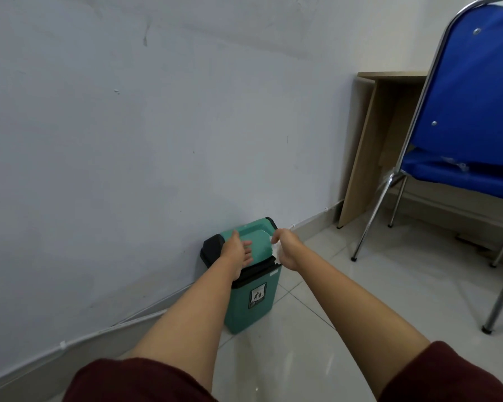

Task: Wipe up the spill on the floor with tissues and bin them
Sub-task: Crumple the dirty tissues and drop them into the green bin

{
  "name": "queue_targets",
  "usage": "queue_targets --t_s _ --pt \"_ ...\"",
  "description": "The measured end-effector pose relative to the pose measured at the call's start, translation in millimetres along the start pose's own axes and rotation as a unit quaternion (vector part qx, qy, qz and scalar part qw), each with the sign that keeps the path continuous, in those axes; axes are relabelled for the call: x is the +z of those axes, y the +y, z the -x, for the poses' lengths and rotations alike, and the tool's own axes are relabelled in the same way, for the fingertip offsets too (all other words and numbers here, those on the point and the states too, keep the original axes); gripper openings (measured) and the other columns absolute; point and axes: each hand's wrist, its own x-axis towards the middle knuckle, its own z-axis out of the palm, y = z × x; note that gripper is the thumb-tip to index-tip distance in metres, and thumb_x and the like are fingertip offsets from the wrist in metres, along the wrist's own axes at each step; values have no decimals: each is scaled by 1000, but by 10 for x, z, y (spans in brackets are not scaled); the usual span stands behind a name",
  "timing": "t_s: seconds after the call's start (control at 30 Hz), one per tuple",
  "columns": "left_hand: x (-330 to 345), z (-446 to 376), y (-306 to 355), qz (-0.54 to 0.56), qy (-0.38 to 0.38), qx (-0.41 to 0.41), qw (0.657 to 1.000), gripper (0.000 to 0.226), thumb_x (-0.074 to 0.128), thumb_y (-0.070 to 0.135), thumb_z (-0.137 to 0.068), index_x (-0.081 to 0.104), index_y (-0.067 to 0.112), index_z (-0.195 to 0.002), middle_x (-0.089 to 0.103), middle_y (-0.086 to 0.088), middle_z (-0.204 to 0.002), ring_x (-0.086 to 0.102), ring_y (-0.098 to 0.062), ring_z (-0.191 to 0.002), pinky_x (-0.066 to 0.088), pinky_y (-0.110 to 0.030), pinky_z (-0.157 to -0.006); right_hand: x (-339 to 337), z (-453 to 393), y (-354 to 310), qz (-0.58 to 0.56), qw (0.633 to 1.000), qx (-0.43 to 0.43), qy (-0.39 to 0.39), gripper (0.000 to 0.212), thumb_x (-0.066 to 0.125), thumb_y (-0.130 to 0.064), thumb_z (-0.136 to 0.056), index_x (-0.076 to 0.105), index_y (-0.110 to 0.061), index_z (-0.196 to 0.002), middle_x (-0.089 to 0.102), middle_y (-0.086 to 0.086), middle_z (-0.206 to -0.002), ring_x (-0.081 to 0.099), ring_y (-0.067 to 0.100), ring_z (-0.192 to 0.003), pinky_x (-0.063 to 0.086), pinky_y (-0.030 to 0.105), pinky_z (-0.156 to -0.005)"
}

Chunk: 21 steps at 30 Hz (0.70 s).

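Chair (465,111) right of bin (251,303); left hand (237,252) presses lid (257,240).

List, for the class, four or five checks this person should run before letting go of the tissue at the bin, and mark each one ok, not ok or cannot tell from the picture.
1. Left hand presses the swing lid of the green bin: ok.
2. Lid tilted enough to leave a gap: ok, a dark opening shows under its lower edge.
3. Right hand grips the white tissue: ok.
4. Tissue over the opening: not ok, it sits at the lid's right edge.
5. Bin has room inside: cannot tell.
6. Spill fully wiped: cannot tell; the visible floor shows only glare.
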Motion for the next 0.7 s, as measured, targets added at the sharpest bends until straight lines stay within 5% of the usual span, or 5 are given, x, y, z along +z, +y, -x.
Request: queue_targets --t_s 0.17,0.33,0.43,0.57,0.7 --pt "36 -25 2 7 -12 11 1000 69 22 56 -98 33 4 -143 45 -17 -140 44 -29 -128 39 -38 -104 55 -55 133 164 981 -92 43 38 48 -13 -99 40 -6 -135 39 17 -135 52 32 -115 46 33 -95" --pt "42 -44 49 0 -9 37 999 74 21 60 -96 27 6 -146 32 -16 -151 37 -31 -137 35 -37 -110 64 -53 311 218 927 -296 74 39 74 -22 -83 44 -15 -107 60 5 -101 60 21 -85 52 34 -73" --pt "18 -77 82 -3 -10 74 997 66 24 51 -99 41 -1 -137 47 -20 -138 53 -32 -121 45 -35 -95 102 -104 412 295 903 -308 56 33 79 -21 -78 57 -12 -102 50 4 -105 57 22 -89 52 34 -82" --pt "-32 -85 153 35 46 171 984 50 26 34 -103 60 -3 -100 65 -18 -90 60 -24 -70 51 -28 -65 71 -176 507 408 859 -309 9 22 67 -28 -89 69 -10 -103 54 8 -107 58 25 -94 47 33 -86" --pt "-106 -96 136 -32 166 278 945 32 35 20 -100 60 8 -85 63 -8 -81 54 -19 -71 45 -30 -65 119 -150 556 512 797 -319 10 54 29 -50 -102 66 -12 -100 67 7 -94 61 25 -92 33 39 -97"
